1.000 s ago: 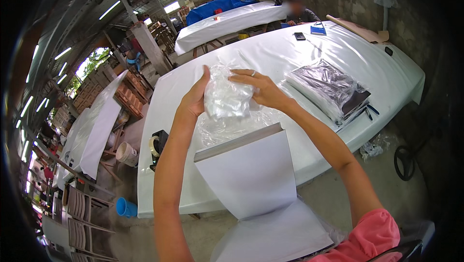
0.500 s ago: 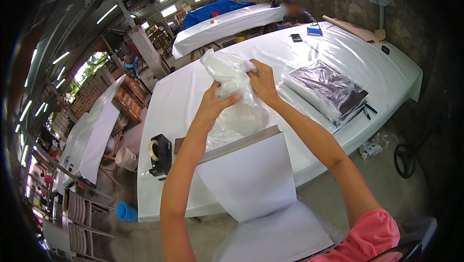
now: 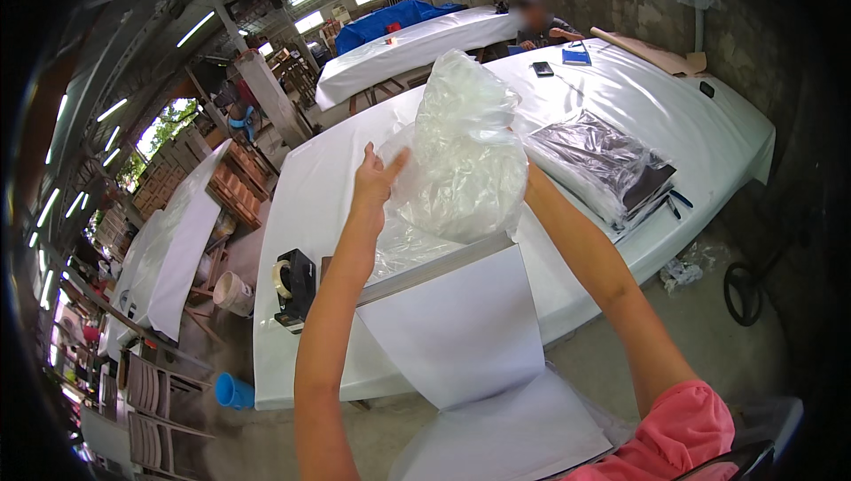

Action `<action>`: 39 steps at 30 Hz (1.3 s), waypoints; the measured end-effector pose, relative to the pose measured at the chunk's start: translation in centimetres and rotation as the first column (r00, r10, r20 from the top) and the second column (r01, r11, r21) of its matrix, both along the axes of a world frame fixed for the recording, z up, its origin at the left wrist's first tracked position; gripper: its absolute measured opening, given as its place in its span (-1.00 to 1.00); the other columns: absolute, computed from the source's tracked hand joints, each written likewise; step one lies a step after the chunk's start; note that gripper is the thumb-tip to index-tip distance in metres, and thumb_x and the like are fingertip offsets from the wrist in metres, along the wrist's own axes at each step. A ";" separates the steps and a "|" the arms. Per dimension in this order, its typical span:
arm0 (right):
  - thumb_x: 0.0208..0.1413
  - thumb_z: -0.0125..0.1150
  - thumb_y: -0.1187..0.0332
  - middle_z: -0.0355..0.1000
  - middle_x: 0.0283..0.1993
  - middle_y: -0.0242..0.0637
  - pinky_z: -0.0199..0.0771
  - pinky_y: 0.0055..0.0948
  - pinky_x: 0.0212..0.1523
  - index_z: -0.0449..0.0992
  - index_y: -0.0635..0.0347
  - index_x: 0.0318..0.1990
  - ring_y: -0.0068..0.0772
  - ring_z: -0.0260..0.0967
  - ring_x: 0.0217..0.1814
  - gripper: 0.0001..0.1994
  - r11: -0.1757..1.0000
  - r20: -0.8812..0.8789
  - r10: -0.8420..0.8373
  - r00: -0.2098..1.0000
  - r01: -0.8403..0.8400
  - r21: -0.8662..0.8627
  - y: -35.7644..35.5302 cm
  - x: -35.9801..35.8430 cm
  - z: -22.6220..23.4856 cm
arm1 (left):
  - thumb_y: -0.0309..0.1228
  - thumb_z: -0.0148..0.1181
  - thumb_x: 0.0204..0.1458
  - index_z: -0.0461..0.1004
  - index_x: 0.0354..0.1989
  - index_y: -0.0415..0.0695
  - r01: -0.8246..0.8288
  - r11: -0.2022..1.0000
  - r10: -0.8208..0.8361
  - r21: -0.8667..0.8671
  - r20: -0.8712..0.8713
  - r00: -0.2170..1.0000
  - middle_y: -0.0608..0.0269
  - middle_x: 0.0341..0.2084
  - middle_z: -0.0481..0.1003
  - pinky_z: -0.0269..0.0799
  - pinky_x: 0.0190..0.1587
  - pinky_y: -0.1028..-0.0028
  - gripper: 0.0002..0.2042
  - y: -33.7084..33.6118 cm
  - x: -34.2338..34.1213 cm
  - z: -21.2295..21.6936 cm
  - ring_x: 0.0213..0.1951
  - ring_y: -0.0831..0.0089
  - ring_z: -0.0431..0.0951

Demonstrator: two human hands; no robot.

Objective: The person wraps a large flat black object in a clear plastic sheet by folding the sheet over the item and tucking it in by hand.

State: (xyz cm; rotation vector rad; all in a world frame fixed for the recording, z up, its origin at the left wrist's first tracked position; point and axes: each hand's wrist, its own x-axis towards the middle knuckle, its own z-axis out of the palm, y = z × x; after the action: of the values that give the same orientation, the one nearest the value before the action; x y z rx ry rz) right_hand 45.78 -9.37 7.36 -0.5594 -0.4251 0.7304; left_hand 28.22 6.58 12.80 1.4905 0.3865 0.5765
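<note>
A clear plastic bag (image 3: 470,144), puffed out and crumpled, rises above the near part of the white-covered table (image 3: 306,171). My left hand (image 3: 379,181) is beside the bag's left side, its thumb and fingers spread apart. Behind the bag's right side is my right hand (image 3: 532,181); the plastic hides its fingers. Below the bag, more clear plastic (image 3: 403,250) lies on the table. Nearer to me, a stack of flat sheets (image 3: 443,264) sits by the table edge, and a large white sheet (image 3: 452,321) bends down from it toward my lap.
A black tape dispenser (image 3: 294,290) stands left of my left forearm. On the right lie plastic-wrapped dark sheets (image 3: 603,162) and a blue-handled cutting tool (image 3: 680,198). A phone (image 3: 542,69), a blue pad (image 3: 575,56) and brown paper (image 3: 651,54) lie farther back, near a seated person (image 3: 539,27).
The bunched plastic bag has opened out and now billows higher and to the right. My left hand has loosened and spread its fingers; my right hand has moved lower, behind the bag.
</note>
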 end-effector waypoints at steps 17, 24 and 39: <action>-0.09 -0.01 0.55 0.42 -0.40 -0.08 0.36 -0.29 -0.32 0.44 0.37 -0.35 -0.15 0.39 -0.37 -0.86 0.261 0.822 -0.325 0.467 0.880 -0.396 -3.1 14.5 -11.2 | -0.51 -0.10 0.09 0.20 0.16 -0.12 0.188 0.980 -0.194 -0.072 -0.091 0.977 0.14 -0.05 0.38 0.48 -0.15 0.26 -0.60 7.2 0.7 -1.6 -0.16 0.26 0.48; 0.05 0.13 0.34 0.34 0.05 -0.36 0.28 -0.40 0.06 0.38 0.00 0.00 -0.29 0.30 0.04 -0.68 0.925 0.972 0.230 -0.045 0.320 -0.204 2.6 -2.1 -8.2 | -0.41 -0.14 0.14 0.17 0.18 -0.04 0.154 0.982 -0.153 -0.109 0.018 0.988 0.20 0.02 0.34 0.45 -0.09 0.15 -0.61 6.9 -0.8 0.4 -0.09 0.20 0.44; 0.10 0.08 0.17 0.27 0.06 0.02 0.23 -0.10 0.17 0.07 0.34 0.19 -0.10 0.24 0.15 -0.40 0.796 0.239 0.570 0.786 -0.601 0.073 -0.7 -4.2 0.8 | -0.45 -0.11 0.16 0.13 0.12 -0.36 0.253 0.964 -0.239 0.084 0.693 0.680 0.04 0.10 0.21 0.19 0.17 0.04 -0.62 1.2 -11.6 15.2 0.11 0.21 0.24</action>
State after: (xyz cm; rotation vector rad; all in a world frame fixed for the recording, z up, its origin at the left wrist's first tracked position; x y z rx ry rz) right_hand 41.55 -10.11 8.16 -0.3576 -0.8656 1.2382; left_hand 16.57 7.73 28.03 1.1647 -0.4079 0.8644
